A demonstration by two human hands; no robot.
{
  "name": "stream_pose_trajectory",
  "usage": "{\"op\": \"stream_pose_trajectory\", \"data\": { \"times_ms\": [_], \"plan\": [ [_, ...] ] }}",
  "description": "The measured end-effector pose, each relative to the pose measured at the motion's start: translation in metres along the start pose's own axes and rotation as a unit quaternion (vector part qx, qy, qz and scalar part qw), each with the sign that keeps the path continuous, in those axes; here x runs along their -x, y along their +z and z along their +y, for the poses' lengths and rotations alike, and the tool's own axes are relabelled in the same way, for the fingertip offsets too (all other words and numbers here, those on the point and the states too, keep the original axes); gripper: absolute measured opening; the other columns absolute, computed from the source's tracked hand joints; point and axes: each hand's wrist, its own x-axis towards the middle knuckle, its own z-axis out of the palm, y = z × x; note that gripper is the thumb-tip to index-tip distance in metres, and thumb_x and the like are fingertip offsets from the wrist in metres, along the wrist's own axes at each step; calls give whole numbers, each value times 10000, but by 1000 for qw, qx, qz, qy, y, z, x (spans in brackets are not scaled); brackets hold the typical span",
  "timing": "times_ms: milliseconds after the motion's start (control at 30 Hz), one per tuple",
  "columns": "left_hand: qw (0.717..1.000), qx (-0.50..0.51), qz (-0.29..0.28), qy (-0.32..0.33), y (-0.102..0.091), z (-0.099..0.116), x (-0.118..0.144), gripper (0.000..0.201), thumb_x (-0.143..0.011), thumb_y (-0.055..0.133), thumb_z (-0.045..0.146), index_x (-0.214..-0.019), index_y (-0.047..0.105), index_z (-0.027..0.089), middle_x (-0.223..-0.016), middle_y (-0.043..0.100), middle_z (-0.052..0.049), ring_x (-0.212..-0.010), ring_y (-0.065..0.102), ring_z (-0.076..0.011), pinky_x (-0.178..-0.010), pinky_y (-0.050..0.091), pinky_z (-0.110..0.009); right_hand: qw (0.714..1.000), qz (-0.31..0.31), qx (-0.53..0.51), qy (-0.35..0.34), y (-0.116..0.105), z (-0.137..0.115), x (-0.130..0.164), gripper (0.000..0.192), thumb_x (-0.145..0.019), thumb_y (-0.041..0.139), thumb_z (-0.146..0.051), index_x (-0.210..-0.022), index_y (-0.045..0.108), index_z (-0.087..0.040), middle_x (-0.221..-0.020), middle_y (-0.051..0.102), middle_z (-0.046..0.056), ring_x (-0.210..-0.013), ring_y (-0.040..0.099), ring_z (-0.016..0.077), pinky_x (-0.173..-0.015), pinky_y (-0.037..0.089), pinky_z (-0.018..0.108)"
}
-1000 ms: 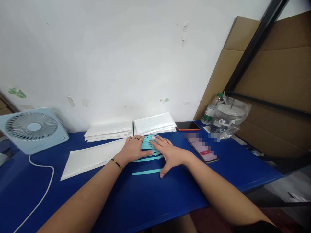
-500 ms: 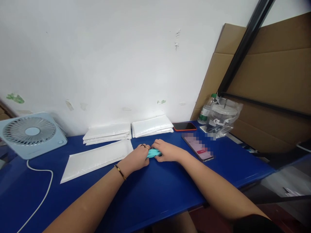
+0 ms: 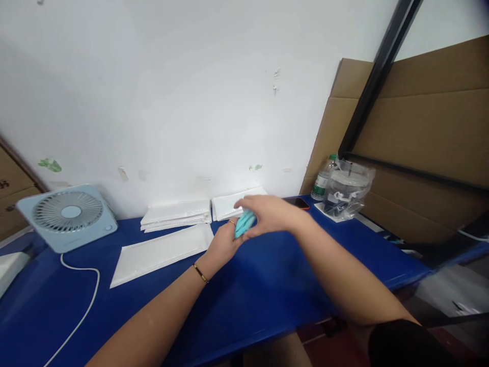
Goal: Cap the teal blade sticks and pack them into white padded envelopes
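Forearms are crossing the near part of the blue table (image 3: 248, 306), reaching away from you toward its middle. Your left hand (image 3: 223, 243), wearing a ring and with a dark bracelet (image 3: 200, 273) at the wrist, is closing around the lower end of a bunch of teal strips (image 3: 244, 223). Your right hand (image 3: 269, 214) is gripping the same bunch from above, fingers curled over it; motion blur is softening this hand, so the exact finger placement is hard to tell. The strips are being held gathered between both hands, apparently just above the table top near its centre.

Just left of your hands, a flat white mailer (image 3: 164, 252) is lying alone on the table. Beyond it, two white stacks (image 3: 178, 214) are sitting side by side against the wall. A phone with an orange edge (image 3: 300, 203) is lying to the right of the stacks, partly hidden by your right hand. Farther right, a water bottle (image 3: 320, 184) and a clear plastic bag (image 3: 346, 191) are standing near leaning cardboard (image 3: 420, 127). At far left, a pale blue fan (image 3: 69, 216) is trailing a white cable (image 3: 82, 300).
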Motion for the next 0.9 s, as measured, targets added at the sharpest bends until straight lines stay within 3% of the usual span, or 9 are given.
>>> {"op": "stream_pose_trajectory", "data": {
  "times_ms": [100,200,333,433,500,533,600,733,900],
  "plan": [
    [993,81,90,-7,-2,9,0,44,-776,457,197,-802,491,185,-705,583,2,-651,562,-153,-604,409,-258,995,75,-61,-31,-41,-16,-2,503,-797,528,-540,-1182,531,-216,-1081,607,68,-920,564,204,-753,416,302],
    [986,134,93,-21,3,11,4,35,-776,461,218,-779,475,186,-631,552,22,-564,529,-131,-560,397,-249,987,84,-128,-44,-55,-24,0,455,-844,460,-549,-1126,588,-216,-1060,623,65,-933,566,197,-777,423,309],
    [980,179,84,-33,8,4,6,44,-788,458,228,-808,441,193,-599,524,42,-544,512,-120,-537,394,-236,965,123,-230,-3,-41,-10,17,453,-901,347,-531,-1119,599,-224,-1118,612,60,-1037,545,204,-869,418,337],
    [977,188,93,-39,8,-3,4,41,-812,434,233,-798,436,194,-584,506,47,-538,504,-116,-539,396,-234,931,238,-276,-13,-18,-3,24,536,-885,311,-586,-1233,506,-227,-1237,534,82,-1140,485,226,-929,400,388],
    [977,185,98,-34,9,-4,2,54,-817,440,236,-844,449,190,-604,517,44,-539,505,-116,-535,396,-234,913,312,-259,-50,-2,-9,18,622,-815,452,-611,-1310,416,-237,-1336,443,93,-1234,392,251,-975,369,411],
    [978,178,102,-26,9,-5,2,80,-817,450,239,-875,459,186,-625,531,37,-553,513,-119,-543,401,-237,911,327,-247,-48,4,-14,12,563,-841,458,-558,-1308,417,-246,-1338,440,87,-1254,368,241,-997,349,410],
    [982,155,108,0,9,-4,3,130,-804,479,238,-920,483,179,-691,569,16,-616,541,-134,-590,421,-253,922,308,-232,-39,13,-26,-3,385,-925,366,-433,-1229,501,-239,-1271,498,76,-1230,399,205,-1001,346,376],
    [985,145,97,-1,12,-4,7,49,-760,513,210,-774,535,169,-707,604,-6,-673,573,-162,-627,442,-274,953,189,-230,-53,23,-40,-25,328,-947,342,-352,-990,627,-195,-971,622,57,-950,566,161,-842,437,304],
    [979,183,55,-65,23,-12,10,145,-724,481,143,-583,508,168,-600,578,-3,-584,564,-144,-559,430,-253,940,220,-254,-59,52,-32,-30,251,-773,649,-350,-963,619,-189,-966,606,47,-882,569,148,-747,448,252]
  ]
}}
